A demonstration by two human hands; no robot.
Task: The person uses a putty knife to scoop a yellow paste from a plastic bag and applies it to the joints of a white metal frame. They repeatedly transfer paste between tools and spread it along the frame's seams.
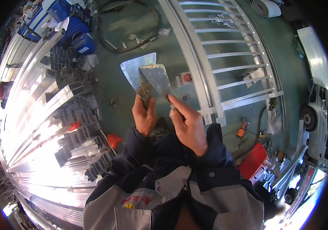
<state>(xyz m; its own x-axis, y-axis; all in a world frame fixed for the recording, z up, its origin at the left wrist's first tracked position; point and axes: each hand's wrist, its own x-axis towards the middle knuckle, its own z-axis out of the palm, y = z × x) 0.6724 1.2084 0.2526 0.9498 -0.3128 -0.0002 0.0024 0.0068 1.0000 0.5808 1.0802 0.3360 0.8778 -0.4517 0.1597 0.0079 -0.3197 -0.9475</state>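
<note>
My left hand [144, 116] is closed around the worn handle of a wide putty knife [137, 69], its broad metal blade pointing away from me. In my right hand [188, 126] is a second, narrower scraper [157, 78], gripped with the index finger stretched along its neck. The scraper's blade overlaps the right part of the wide blade; whether the two blades touch I cannot tell. Pale residue marks the tip edge of the scraper. Both tools are held up in front of my body, above the green floor.
On the right lies a ladder-like metal frame [233, 55]. Stacked metal profiles [49, 119] fill the left side. A black hose [159, 23] is coiled beyond my hands, near blue containers [82, 44]. An orange power tool [241, 131] and a red sheet [252, 159] lie at the right.
</note>
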